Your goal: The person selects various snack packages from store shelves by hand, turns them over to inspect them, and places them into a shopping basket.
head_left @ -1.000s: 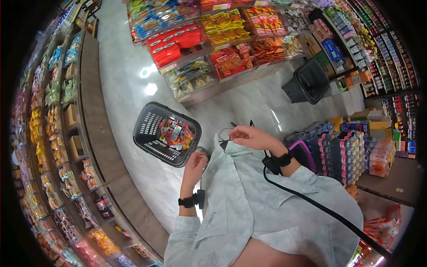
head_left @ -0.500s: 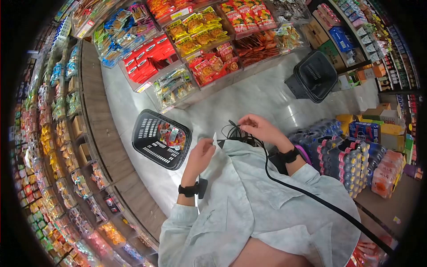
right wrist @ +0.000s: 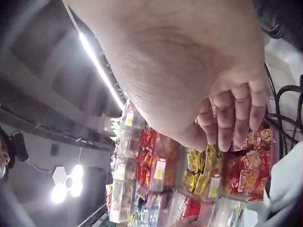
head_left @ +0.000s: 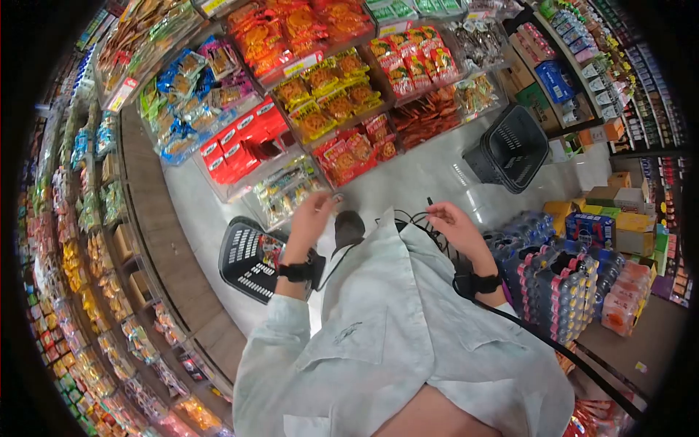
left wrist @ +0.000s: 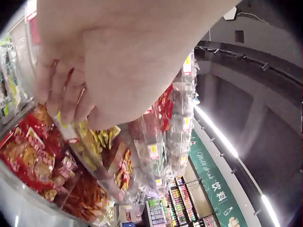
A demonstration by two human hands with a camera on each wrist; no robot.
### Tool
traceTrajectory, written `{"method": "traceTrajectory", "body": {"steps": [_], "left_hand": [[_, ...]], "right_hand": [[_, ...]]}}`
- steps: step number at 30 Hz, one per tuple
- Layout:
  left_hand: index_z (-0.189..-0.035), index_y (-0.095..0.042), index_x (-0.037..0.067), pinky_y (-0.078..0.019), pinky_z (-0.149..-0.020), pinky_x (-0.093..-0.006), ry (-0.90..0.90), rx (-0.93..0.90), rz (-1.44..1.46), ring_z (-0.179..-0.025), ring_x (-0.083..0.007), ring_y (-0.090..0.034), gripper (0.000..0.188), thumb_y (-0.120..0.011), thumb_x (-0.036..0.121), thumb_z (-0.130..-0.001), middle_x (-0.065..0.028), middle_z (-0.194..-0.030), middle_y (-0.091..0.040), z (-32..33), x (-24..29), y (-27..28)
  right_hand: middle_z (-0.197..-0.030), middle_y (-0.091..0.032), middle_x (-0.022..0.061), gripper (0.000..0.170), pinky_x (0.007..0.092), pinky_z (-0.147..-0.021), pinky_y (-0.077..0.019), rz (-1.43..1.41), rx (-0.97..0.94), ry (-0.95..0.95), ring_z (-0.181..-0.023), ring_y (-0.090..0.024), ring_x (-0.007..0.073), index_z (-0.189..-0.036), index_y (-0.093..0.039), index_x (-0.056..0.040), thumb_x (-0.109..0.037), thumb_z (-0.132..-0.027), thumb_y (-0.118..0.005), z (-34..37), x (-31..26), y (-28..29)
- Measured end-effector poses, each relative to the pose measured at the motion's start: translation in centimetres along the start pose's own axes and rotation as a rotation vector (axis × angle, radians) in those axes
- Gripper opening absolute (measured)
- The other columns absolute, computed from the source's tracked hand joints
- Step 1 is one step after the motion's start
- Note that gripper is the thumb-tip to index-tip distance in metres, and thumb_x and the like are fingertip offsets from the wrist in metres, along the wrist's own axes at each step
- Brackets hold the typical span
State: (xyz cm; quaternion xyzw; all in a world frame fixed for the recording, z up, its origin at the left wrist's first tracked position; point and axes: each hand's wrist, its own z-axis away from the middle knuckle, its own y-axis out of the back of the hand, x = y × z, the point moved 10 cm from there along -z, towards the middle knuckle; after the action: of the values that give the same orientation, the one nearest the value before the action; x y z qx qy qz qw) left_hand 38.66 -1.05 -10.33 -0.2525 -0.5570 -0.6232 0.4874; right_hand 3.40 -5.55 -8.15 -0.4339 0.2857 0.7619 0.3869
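Observation:
My left hand (head_left: 313,218) is raised over the floor near the front edge of the snack bins, its fingers loosely bent around nothing. In the left wrist view the palm (left wrist: 123,71) faces the camera, bare. My right hand (head_left: 459,227) hovers before the shirt, fingers relaxed, beside loops of black cable (head_left: 421,217). The right wrist view shows its fingers (right wrist: 226,118) hanging apart from the cable. On the floor below my left forearm is a dark shopping basket (head_left: 234,251) with small colourful packets (head_left: 271,250) inside; the forearm and wristband hide part of it.
Ahead, clear bins hold red packets (head_left: 244,149), yellow packets (head_left: 328,102) and clear-wrapped snacks (head_left: 287,189). Stacked black baskets (head_left: 510,153) stand to the right, before shrink-wrapped bottles (head_left: 553,291). Snack shelves (head_left: 95,240) line the left side. A shoe (head_left: 349,227) shows on the floor.
The view has moved closer to the snack bins. My left hand has risen forward, and its forearm now overlaps the basket. My right hand has shifted right, staying near the cable.

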Motion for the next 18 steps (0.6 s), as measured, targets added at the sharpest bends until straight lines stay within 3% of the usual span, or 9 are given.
{"method": "traceTrajectory", "body": {"steps": [4,7,10,11,14,15,18], "left_hand": [[-0.116,-0.074,-0.001,-0.0575,-0.088,-0.0406,-0.105,0.245,-0.035,-0.101,-0.0334,-0.075,0.026,-0.065,0.017,-0.099,-0.0205,-0.108,-0.076,-10.3,-3.0,7.9],[-0.12,-0.072,0.0,-0.0574,-0.09,-0.0447,-0.188,0.285,-0.155,-0.104,-0.0402,-0.073,0.034,-0.067,0.023,-0.096,-0.0243,-0.11,-0.074,-18.9,-11.0,9.8],[-0.115,-0.071,-0.002,-0.057,-0.089,-0.0438,0.028,0.164,-0.377,-0.103,-0.0386,-0.073,0.039,-0.072,0.029,-0.091,-0.0265,-0.103,-0.073,-24.4,-16.3,8.7],[-0.118,-0.071,-0.001,-0.0573,-0.089,-0.0483,0.164,0.096,-0.309,-0.106,-0.0413,-0.073,0.051,-0.075,0.04,-0.088,-0.0281,-0.106,-0.074,-25.5,-18.6,8.1],[-0.123,-0.07,0.0,-0.0574,-0.09,-0.0507,0.284,0.119,-0.166,-0.109,-0.0435,-0.073,0.057,-0.076,0.045,-0.089,-0.0296,-0.111,-0.075,-26.8,-21.8,6.6],[-0.127,-0.068,0.0,-0.0572,-0.094,-0.0508,0.394,0.047,-0.257,-0.114,-0.0438,-0.072,0.063,-0.079,0.048,-0.088,-0.0295,-0.117,-0.075,-26.8,-22.2,6.6],[-0.131,-0.064,-0.004,-0.0571,-0.098,-0.05,0.379,0.041,-0.486,-0.117,-0.0431,-0.071,0.074,-0.084,0.049,-0.083,-0.0302,-0.121,-0.073,-27.6,-23.6,5.8]], "right_hand": [[-0.115,-0.071,0.0063,0.026,0.0288,-0.097,-0.0522,-0.083,0.169,0.01,-0.107,-0.067,0.0133,-0.129,-0.064,0.0003,-0.012,-0.106,-0.066,-1.0,-1.8,1.0],[-0.115,-0.071,0.0062,0.027,0.0284,-0.097,-0.052,-0.087,0.274,-0.067,-0.108,-0.067,0.0135,-0.13,-0.065,0.0001,-0.012,-0.105,-0.067,-1.3,-3.0,0.6],[-0.115,-0.071,0.0061,0.028,0.0284,-0.095,-0.0526,-0.071,0.344,-0.125,-0.108,-0.067,0.0136,-0.13,-0.065,0.0001,-0.012,-0.105,-0.067,-1.4,-3.5,0.0],[-0.115,-0.071,0.006,0.028,0.0284,-0.095,-0.0528,-0.068,0.363,-0.148,-0.108,-0.067,0.0137,-0.13,-0.065,0.0001,-0.012,-0.105,-0.067,-1.3,-3.5,-0.3],[-0.114,-0.071,0.0052,0.028,0.0279,-0.093,-0.0531,-0.055,0.392,-0.189,-0.106,-0.067,0.0129,-0.13,-0.065,0.0002,-0.012,-0.105,-0.067,-1.3,-4.4,-1.1],[-0.114,-0.071,0.0053,0.028,0.0277,-0.093,-0.0531,-0.059,0.39,-0.185,-0.106,-0.066,0.0129,-0.13,-0.065,0.0002,-0.012,-0.105,-0.067,-1.6,-4.5,-1.3],[-0.113,-0.071,0.0057,0.027,0.0274,-0.093,-0.0531,-0.062,0.383,-0.182,-0.105,-0.066,0.0128,-0.13,-0.065,0.0,-0.012,-0.105,-0.067,-2.3,-4.8,-1.2]]}}
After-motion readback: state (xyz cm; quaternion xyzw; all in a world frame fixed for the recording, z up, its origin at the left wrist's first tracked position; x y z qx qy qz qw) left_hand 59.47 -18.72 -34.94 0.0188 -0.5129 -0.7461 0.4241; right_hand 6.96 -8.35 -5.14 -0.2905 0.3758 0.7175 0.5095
